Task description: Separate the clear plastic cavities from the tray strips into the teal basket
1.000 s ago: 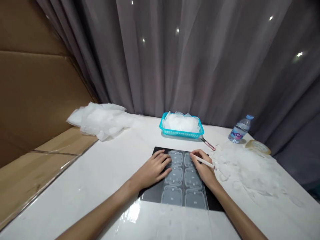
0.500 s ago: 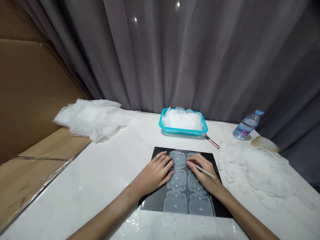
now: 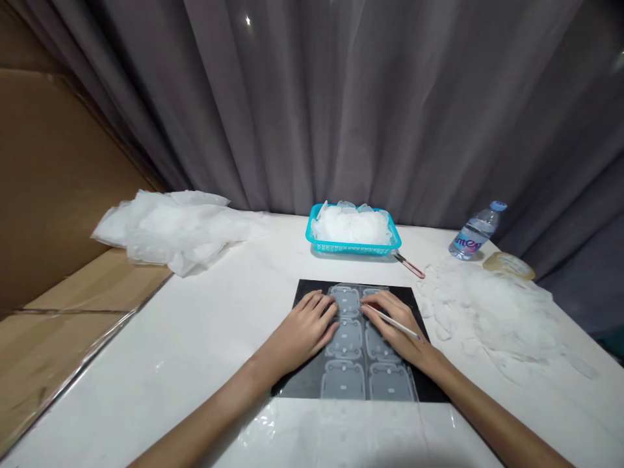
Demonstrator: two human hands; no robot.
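At lower centre, the left hand [image 3: 307, 326] lies open, nearly flat on a clear, embossed plastic sheet [image 3: 348, 344]; the right hand [image 3: 400, 313] pinches a slim white stick [image 3: 400, 327]

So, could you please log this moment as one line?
left hand: on sheet | right hand: holds white tool over sheet | basket: beyond mat

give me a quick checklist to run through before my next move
1. Left hand resting on the sheet: ok.
2. White tool gripped in the right hand: ok.
3. White tool's tip on its mark: cannot tell, too small to make out.
4. Whole sheet on the mat: not ok, its near end runs past the edge.
5. Pink tool apart from both hands: ok, beside the basket.
6. Bottle upright, capped: ok.
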